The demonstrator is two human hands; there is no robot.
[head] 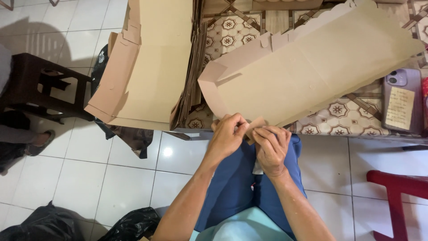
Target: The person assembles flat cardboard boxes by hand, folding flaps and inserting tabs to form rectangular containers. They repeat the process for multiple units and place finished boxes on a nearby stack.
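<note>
The flat cardboard box blank (307, 67) lay across the patterned table (352, 118), running from the hands out toward two o'clock, its near corner hanging over the table edge so both hands could reach it from the lap side. The left hand (227, 136) was curled, fingertips pinched on a small corner flap (255, 126), while the right hand (272, 145), just beside it at three o'clock, pressed thumb and fingers together on the same flap, apparently to crease it. At ten o'clock a stack of unfolded blanks (151, 67) leaned over the table edge, within easy reach. A phone in a clear case (401, 100) rested at three o'clock on the table. A dark stool (44, 85) stood at nine o'clock, a red chair (397, 196) at four o'clock, and black bags (80, 223) at seven o'clock.
</note>
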